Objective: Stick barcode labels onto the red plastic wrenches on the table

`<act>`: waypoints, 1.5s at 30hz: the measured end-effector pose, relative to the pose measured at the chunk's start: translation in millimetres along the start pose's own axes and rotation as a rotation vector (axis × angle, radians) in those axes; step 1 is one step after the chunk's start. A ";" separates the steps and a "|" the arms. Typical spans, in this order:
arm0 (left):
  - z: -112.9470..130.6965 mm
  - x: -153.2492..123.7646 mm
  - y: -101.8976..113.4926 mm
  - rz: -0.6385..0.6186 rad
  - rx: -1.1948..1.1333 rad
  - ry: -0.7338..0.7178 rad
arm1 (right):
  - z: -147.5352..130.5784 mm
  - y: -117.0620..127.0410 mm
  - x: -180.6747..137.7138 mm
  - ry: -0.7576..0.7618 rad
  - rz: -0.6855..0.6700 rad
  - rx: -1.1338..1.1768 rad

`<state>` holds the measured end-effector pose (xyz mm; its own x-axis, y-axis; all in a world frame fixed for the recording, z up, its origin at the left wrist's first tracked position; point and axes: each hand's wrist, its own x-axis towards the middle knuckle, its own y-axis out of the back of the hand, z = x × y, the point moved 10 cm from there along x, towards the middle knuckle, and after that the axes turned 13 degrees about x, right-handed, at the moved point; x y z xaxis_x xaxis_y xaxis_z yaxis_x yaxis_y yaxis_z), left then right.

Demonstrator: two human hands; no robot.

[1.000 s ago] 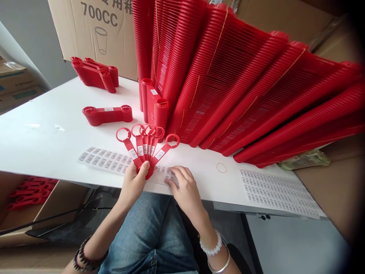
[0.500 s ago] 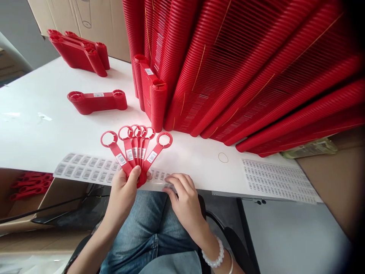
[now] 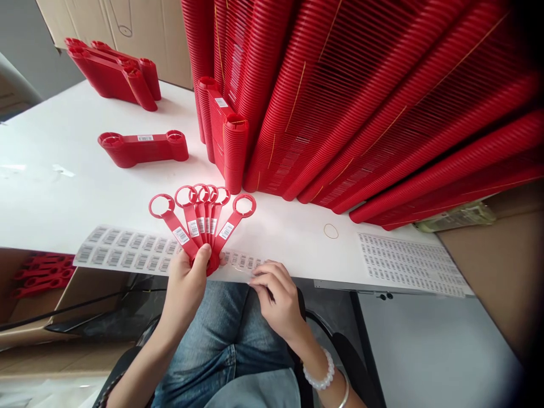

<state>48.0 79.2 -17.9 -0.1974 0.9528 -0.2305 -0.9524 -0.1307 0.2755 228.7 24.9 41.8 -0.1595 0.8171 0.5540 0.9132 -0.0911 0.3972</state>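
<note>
The left hand [image 3: 189,280] is closing firmly around the lower ends of fanned red ring-ended pieces [image 3: 200,213], holding them over a label sheet [image 3: 127,249] that is lying along the near edge of the worktop [image 3: 289,243]. The right hand [image 3: 276,297] is curling nearly closed at the sheet's right end; whether it is pinching anything, I cannot tell. At lower left, an open cardboard box [image 3: 91,290] is holding more red pieces [image 3: 45,275]. Behind, a large carton [image 3: 157,39] is standing, its inside hidden.
</note>
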 end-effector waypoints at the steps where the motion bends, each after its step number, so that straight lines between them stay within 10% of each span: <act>1: -0.2 -0.2 0.8 0.007 0.006 0.005 | 4.8 4.9 -1.1 -0.045 0.018 0.060; 18: -2.0 -3.9 3.6 0.025 -0.008 -0.014 | 2.1 3.9 -13.9 0.081 0.126 -0.062; 28: 48.5 48.5 -12.5 0.077 -0.062 -0.170 | -7.1 72.5 10.5 -0.112 0.480 0.156; 36: 36.6 -20.6 4.2 0.001 0.138 -0.197 | 3.8 53.4 76.5 -0.176 0.410 0.196; 45: 52.1 -45.1 27.3 0.360 0.407 -0.596 | -38.8 47.0 77.6 0.096 0.476 0.026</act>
<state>43.1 46.9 48.7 -0.2099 0.8719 0.4424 -0.6720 -0.4573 0.5824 244.6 61.9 131.8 0.2456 0.6314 0.7355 0.9021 -0.4266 0.0651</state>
